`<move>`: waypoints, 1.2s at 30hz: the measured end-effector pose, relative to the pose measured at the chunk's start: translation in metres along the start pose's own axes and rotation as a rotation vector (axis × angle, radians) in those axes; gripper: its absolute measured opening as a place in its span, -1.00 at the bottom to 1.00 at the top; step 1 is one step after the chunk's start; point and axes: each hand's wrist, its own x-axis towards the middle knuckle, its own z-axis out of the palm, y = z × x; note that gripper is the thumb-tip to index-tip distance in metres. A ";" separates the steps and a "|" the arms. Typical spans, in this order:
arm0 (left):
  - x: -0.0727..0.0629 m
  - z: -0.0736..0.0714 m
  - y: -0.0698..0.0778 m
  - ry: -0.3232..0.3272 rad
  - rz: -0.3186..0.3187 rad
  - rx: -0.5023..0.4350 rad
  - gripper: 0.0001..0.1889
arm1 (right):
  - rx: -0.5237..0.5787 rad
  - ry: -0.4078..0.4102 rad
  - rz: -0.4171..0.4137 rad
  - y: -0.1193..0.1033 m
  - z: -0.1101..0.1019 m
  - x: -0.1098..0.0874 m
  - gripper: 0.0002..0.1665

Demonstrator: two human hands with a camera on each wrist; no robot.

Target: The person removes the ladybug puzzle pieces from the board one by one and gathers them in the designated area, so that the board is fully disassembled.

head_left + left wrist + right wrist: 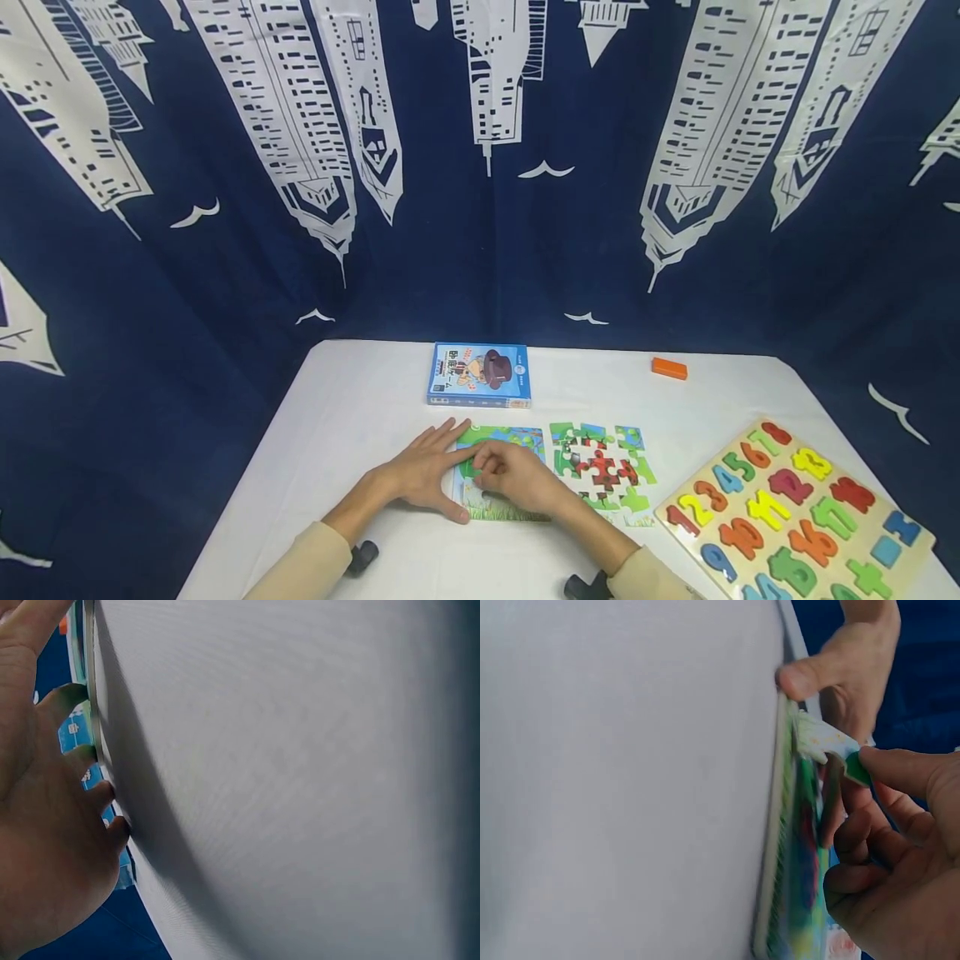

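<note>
My left hand point(427, 468) lies with spread fingers at the left side of a picture puzzle board point(502, 508), its thumb near the lower left corner. In the left wrist view its fingertips touch the board's edge. Over the board, my right hand point(517, 477) pinches a green puzzle piece point(857, 769) between thumb and finger, seen in the right wrist view. Curled fingers hide part of the piece. Right of the board lies a jigsaw point(604, 473) of green border pieces and red middle pieces, with white gaps between them.
A blue box point(480, 375) with a cartoon picture lies behind the puzzle board. An orange block point(669, 368) sits at the back right. A wooden number board point(757, 492) with coloured digits lies at an angle on the right of the white table point(360, 375).
</note>
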 end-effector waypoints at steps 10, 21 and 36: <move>0.001 0.002 -0.003 0.018 0.022 0.021 0.14 | 0.088 -0.014 0.091 0.012 -0.053 -0.021 -0.82; 0.001 0.003 -0.005 0.025 0.031 0.015 0.14 | -0.088 -0.064 0.173 0.039 -0.093 -0.052 -0.96; 0.000 -0.002 -0.004 0.009 0.028 -0.007 0.15 | -0.154 -0.034 0.209 0.044 -0.077 -0.055 -0.87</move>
